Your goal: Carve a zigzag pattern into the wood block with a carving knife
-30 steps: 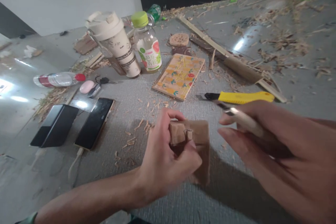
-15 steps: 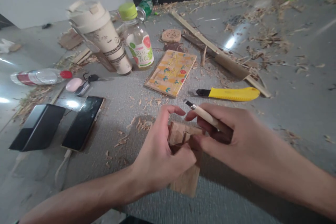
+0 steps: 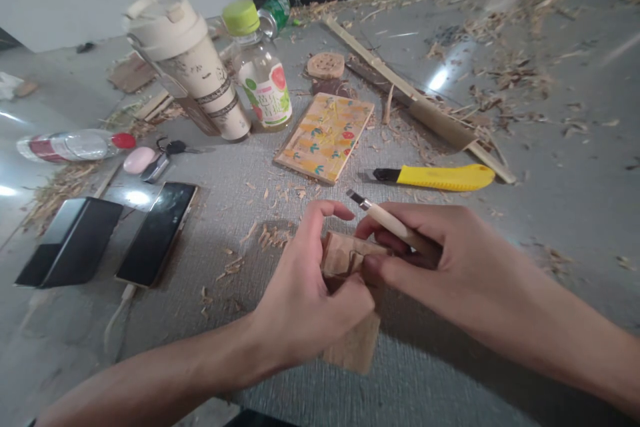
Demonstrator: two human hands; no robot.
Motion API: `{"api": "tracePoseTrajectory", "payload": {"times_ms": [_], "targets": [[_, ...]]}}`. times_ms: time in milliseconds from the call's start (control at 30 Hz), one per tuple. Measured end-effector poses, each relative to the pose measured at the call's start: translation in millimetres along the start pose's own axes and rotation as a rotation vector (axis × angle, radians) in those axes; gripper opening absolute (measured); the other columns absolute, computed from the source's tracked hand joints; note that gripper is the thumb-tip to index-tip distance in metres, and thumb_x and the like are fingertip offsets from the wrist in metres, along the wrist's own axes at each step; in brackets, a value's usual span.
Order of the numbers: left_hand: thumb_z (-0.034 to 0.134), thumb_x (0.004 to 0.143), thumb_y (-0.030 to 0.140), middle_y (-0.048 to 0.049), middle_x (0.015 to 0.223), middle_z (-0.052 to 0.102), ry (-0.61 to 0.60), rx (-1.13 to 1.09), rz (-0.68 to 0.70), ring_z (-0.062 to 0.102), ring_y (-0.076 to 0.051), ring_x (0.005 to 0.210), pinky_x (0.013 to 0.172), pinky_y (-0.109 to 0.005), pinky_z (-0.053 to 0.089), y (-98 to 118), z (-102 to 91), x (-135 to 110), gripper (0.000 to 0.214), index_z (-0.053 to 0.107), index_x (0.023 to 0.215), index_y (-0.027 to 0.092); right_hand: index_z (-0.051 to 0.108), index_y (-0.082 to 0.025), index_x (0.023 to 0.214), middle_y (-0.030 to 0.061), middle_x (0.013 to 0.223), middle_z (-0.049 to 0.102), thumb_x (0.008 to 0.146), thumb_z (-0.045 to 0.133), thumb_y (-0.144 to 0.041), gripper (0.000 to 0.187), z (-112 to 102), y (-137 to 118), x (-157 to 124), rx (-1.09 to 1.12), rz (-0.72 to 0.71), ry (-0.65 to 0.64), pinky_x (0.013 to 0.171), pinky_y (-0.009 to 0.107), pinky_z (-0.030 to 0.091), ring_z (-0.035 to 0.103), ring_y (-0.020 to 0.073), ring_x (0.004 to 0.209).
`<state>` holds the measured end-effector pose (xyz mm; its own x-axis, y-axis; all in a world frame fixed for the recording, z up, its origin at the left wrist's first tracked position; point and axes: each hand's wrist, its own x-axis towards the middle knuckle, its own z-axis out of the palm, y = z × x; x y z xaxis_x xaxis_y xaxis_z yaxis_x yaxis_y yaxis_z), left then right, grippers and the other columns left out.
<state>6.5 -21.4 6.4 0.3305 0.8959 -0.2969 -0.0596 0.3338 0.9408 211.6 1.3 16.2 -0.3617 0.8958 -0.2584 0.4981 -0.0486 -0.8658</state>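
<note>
My left hand [image 3: 313, 297] is closed around a small wooden block [image 3: 341, 255], pinching it from the left with thumb and fingers. The block rests over a flat brown wooden board [image 3: 354, 347] lying on the grey mat [image 3: 400, 387]. My right hand [image 3: 440, 260] grips a carving knife with a pale wooden handle [image 3: 390, 223]; its short metal blade points up and to the left, just above the block. The right thumb touches the block's right edge.
Ahead lie a yellow utility knife [image 3: 440, 177], a patterned notebook [image 3: 325, 137], a cream tumbler [image 3: 193, 63] and a green-capped bottle [image 3: 257, 70]. At left are two phones [image 3: 157, 233], keys and a lying water bottle [image 3: 75, 145]. Wood shavings and bamboo strips [image 3: 415, 103] litter the far side.
My right hand came in from the right with the knife and now rests against the block. The left hand kept its hold. The camera view shifted slightly.
</note>
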Motion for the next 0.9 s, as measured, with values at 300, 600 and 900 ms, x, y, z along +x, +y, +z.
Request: {"api": "tracePoseTrajectory", "payload": {"times_ms": [300, 600, 900], "targets": [[0.072, 0.084, 0.01, 0.0129, 0.067, 0.056, 0.029, 0.063, 0.034, 0.043, -0.009, 0.052, 0.047, -0.019, 0.032, -3, -0.1, 1, 0.049, 0.046, 0.121, 0.028, 0.066, -0.027, 0.084, -0.0033, 0.072, 0.057, 0.093, 0.064, -0.037, 0.013, 5, -4, 0, 0.04, 0.012, 0.002, 0.049, 0.029, 0.038, 0.052, 0.0154, 0.063], [0.072, 0.089, 0.008, 0.0104, 0.08, 0.063, 0.099, 0.184, 0.273, 0.055, -0.012, 0.061, 0.055, -0.025, 0.04, -13, 0.2, -4, 0.051, 0.045, 0.126, 0.029, 0.072, -0.028, 0.091, -0.0027, 0.075, 0.06, 0.091, 0.069, -0.041, 0.013, 11, -5, -1, 0.105, 0.044, 0.01, 0.051, 0.03, 0.038, 0.051, 0.0163, 0.066], [0.069, 0.088, 0.004, 0.0095, 0.084, 0.062, 0.033, 0.128, 0.265, 0.055, -0.011, 0.063, 0.055, -0.024, 0.041, -13, -0.6, -3, 0.055, 0.042, 0.13, 0.028, 0.068, -0.028, 0.084, -0.0047, 0.07, 0.058, 0.088, 0.069, -0.036, 0.009, 11, -5, 1, 0.144, 0.017, 0.015, 0.049, 0.027, 0.037, 0.051, 0.0144, 0.061]]}}
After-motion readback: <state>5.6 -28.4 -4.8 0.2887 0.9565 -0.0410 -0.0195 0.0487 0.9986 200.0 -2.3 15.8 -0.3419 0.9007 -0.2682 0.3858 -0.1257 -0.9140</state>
